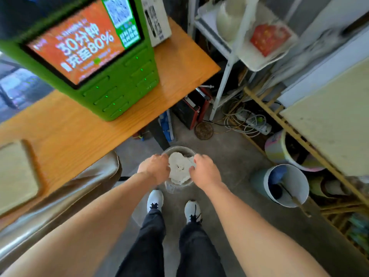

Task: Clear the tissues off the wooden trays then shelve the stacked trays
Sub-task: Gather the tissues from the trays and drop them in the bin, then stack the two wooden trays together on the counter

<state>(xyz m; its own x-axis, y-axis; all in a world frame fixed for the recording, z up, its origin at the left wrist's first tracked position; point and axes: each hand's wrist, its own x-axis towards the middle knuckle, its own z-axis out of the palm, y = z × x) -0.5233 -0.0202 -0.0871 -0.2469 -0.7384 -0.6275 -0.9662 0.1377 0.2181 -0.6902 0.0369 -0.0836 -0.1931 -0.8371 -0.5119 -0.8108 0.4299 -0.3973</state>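
Looking down from my head camera, I am standing over a small round grey waste bin (167, 150) on the concrete floor, both arms stretched out in front of me. My left hand (154, 167) and my right hand (205, 171) are flanking a crumpled white wad of tissues (179, 169) that is sitting right at the mouth of the bin. My fingers are curling down around its edges on both sides, pinching or pressing it — I cannot tell whether they are gripping it outright or only pushing. To do this step well, I judge I should be pressing the wad down evenly from both sides so it sinks below the rim rather than springing back, then letting go cleanly so nothing clings and spills onto the floor.

The tissue is looking soft, rumpled and lumpy, with a few dark specks near its middle. The bin has a thin rim, and a clear liner seems to be bunching at its near side. Off to my left, a pale rectangular wooden tray (16, 176) with a raised darker rim is lying flat on the smooth orange-brown wooden bench (79, 132), well apart from the bin and showing bare — though motion blur is softening it, so I cannot tell whether it is one tray or a stack.
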